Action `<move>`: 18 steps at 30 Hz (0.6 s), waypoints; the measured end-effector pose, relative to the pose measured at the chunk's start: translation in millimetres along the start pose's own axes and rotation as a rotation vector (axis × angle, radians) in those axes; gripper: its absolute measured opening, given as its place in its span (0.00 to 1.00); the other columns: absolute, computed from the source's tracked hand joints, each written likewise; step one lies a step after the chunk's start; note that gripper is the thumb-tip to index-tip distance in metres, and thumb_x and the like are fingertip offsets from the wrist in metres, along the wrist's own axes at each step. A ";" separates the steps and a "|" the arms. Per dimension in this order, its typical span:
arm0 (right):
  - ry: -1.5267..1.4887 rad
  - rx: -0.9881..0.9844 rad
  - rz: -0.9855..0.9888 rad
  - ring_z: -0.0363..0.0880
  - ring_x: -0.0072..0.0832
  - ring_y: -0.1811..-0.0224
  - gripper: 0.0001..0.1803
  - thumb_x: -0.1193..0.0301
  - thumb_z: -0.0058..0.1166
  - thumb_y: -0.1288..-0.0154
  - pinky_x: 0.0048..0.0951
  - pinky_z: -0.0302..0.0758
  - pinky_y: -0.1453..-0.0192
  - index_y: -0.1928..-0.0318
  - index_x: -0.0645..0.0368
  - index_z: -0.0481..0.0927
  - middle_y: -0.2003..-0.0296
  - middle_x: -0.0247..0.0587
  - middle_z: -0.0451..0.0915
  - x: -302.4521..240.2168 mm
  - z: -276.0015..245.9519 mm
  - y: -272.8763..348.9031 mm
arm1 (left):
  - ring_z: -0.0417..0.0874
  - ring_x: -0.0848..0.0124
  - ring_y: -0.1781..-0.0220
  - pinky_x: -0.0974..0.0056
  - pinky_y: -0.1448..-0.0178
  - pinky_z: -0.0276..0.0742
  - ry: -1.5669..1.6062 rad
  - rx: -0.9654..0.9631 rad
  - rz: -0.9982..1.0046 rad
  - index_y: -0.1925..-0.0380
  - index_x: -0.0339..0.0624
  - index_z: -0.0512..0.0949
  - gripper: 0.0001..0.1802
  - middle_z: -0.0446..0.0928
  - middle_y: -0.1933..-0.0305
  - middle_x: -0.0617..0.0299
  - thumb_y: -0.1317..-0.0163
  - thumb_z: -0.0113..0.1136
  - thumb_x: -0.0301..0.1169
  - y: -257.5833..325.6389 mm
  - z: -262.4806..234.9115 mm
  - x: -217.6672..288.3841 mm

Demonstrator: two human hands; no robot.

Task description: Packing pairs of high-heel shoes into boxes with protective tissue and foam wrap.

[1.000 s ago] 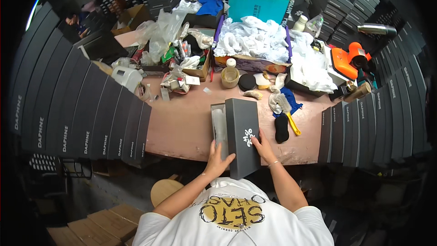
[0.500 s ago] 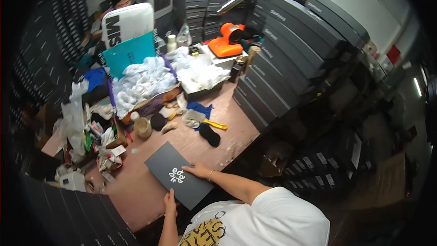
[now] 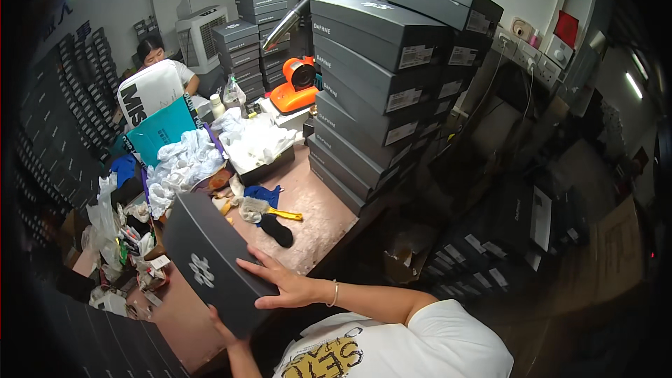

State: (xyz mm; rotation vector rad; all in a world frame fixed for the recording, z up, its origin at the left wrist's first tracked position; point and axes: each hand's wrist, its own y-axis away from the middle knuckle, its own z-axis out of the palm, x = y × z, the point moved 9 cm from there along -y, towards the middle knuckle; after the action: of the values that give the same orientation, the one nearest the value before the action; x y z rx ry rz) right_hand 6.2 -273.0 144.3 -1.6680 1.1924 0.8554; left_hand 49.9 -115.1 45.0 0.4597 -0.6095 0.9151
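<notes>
A dark grey shoebox (image 3: 231,255) with a white emblem on its lid is tilted over the near part of the table. My right hand (image 3: 285,284) lies along its right side, fingers spread and pressed to the box. At the near lower edge, my left hand (image 3: 225,327) grips the box, some of its fingers hidden behind it. Beyond the box lie a black pad-like piece (image 3: 276,230) and a brush (image 3: 269,211) with a yellow handle, its head against a pale fluffy piece. Next to them is a blue cloth (image 3: 263,194).
A tall stack of shoeboxes (image 3: 371,105) stands at the table's right edge. White crumpled paper (image 3: 185,168) fills a container at the left. An orange machine (image 3: 292,91) stands farther back. A co-worker (image 3: 150,52) sits at the far left. More boxes (image 3: 112,336) line the lower left.
The shoebox has been tipped up from a flatter position and moved left, showing its side. My right hand has shifted onto that side. The view has turned to the right.
</notes>
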 end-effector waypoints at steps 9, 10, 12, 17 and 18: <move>0.942 0.748 -0.790 0.69 0.40 0.37 0.50 0.37 0.52 0.43 0.41 0.67 0.37 0.34 0.65 0.60 0.42 0.54 0.71 -237.0 -294.7 75.7 | 0.71 0.59 0.38 0.52 0.35 0.69 0.075 -0.563 0.179 0.36 0.42 0.62 0.34 0.68 0.37 0.53 0.31 0.37 0.56 -106.4 378.3 63.4; 0.771 0.804 -0.692 0.71 0.32 0.48 0.40 0.45 0.53 0.41 0.35 0.69 0.46 0.40 0.64 0.65 0.52 0.48 0.74 -241.0 -334.6 69.8 | 0.76 0.64 0.44 0.56 0.39 0.73 -0.011 -0.621 0.199 0.39 0.41 0.66 0.32 0.73 0.45 0.55 0.31 0.43 0.54 -122.0 418.9 69.2; 0.399 0.928 -0.539 0.74 0.17 0.70 0.20 0.62 0.57 0.36 0.23 0.72 0.64 0.51 0.63 0.75 0.71 0.34 0.79 -254.2 -412.4 66.7 | 0.76 0.66 0.44 0.57 0.41 0.72 -0.200 -0.558 0.179 0.43 0.41 0.68 0.33 0.73 0.46 0.55 0.32 0.40 0.58 -137.1 490.4 70.4; 0.275 1.063 -0.381 0.70 0.16 0.64 0.18 0.62 0.52 0.31 0.21 0.70 0.62 0.51 0.63 0.75 0.62 0.31 0.76 -196.2 -514.1 108.8 | 0.68 0.62 0.35 0.54 0.33 0.63 -0.928 -0.880 0.139 0.36 0.39 0.63 0.41 0.67 0.36 0.51 0.38 0.50 0.61 -118.9 516.6 -31.9; 0.322 1.079 -0.380 0.71 0.16 0.63 0.18 0.61 0.51 0.31 0.21 0.70 0.61 0.51 0.63 0.75 0.61 0.31 0.76 -173.1 -510.0 119.3 | 0.70 0.60 0.36 0.59 0.34 0.65 -1.057 -1.199 0.007 0.37 0.38 0.64 0.35 0.68 0.36 0.49 0.35 0.51 0.53 -81.2 495.8 -63.4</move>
State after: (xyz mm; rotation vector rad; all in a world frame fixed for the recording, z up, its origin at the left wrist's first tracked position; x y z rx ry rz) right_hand -140.4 -705.0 454.5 -1.0482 1.1607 -0.3120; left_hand -54.6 -496.3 361.7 -0.2141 -1.9472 0.1094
